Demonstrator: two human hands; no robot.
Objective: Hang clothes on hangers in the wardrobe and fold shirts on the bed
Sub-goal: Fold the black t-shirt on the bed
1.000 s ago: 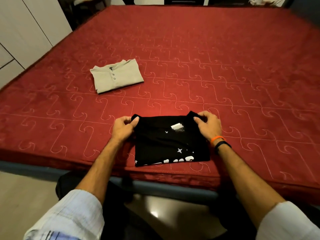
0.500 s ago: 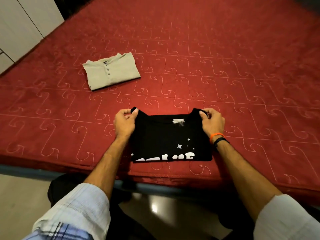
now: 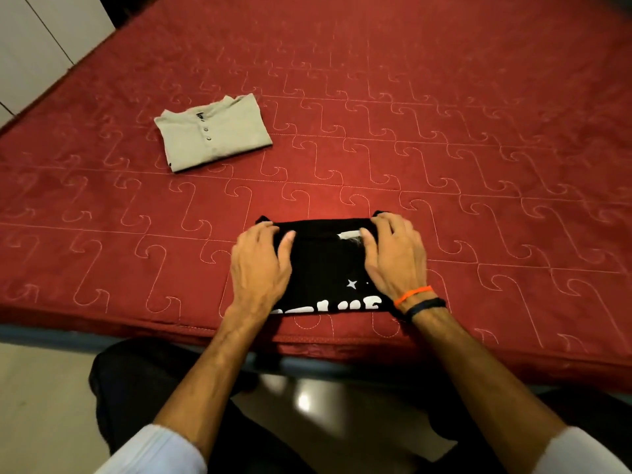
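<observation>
Both hands point(image 3: 261, 265) point(image 3: 393, 258) press (apparently flat) on folded black shirt point(image 3: 325, 265).

surface: red quilted bed point(image 3: 444, 131) | on it: folded grey shirt point(image 3: 219, 135), folded black shirt point(image 3: 325, 265) near front edge

Glossy pale floor point(image 3: 41, 398), perhaps tiled.

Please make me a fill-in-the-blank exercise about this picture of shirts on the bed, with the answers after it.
1. Both hands, the left hand and the right hand, rest flat on the folded ____ T-shirt.
2. The folded grey shirt has three ____ down its placket.
3. The bed cover is ____ with light stitched curls.
4. The orange wristband is on the ____ wrist.

Answers: black; buttons; red; right
</observation>
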